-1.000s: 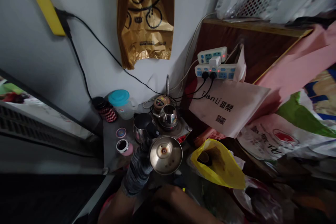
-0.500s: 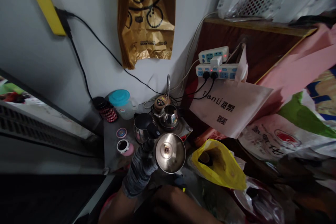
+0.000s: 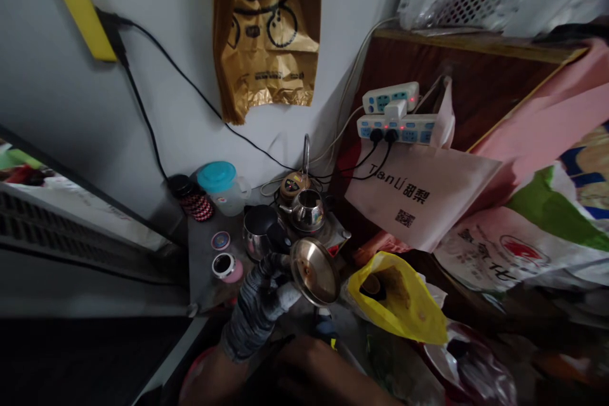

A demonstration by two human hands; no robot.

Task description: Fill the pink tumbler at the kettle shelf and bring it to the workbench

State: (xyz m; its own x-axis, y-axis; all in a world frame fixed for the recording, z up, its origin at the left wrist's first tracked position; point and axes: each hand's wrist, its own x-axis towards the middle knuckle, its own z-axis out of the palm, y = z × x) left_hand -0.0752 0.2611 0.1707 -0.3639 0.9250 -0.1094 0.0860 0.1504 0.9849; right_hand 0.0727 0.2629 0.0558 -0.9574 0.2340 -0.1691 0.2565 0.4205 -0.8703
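Note:
My left hand (image 3: 259, 301), in a grey knitted glove, grips a round metal lid (image 3: 316, 273) by its left edge. The lid is tilted, with its shiny hollow side and a brownish spot at the centre facing up towards me. Just beyond the hand stands a steel kettle (image 3: 257, 238) with a black top and handle. Behind the lid, an open small steel teapot (image 3: 307, 210) sits on a base, near a curved metal spout (image 3: 306, 152). A pink jar (image 3: 228, 268) is left of my hand, with a round patterned cap (image 3: 220, 240) beside it. My right hand is out of view.
A blue-lidded pitcher (image 3: 223, 187) and a dark patterned bottle (image 3: 193, 196) stand by the wall. Power strips (image 3: 399, 129) with cords hang on the wooden cabinet (image 3: 457, 76). An open yellow bag (image 3: 404, 304) lies to the right. Brown paper bags (image 3: 271, 38) hang above.
The lid has tipped, so its inner face looks narrower, and has shifted slightly right and up. My left hand has turned with it, showing pale glove fingers.

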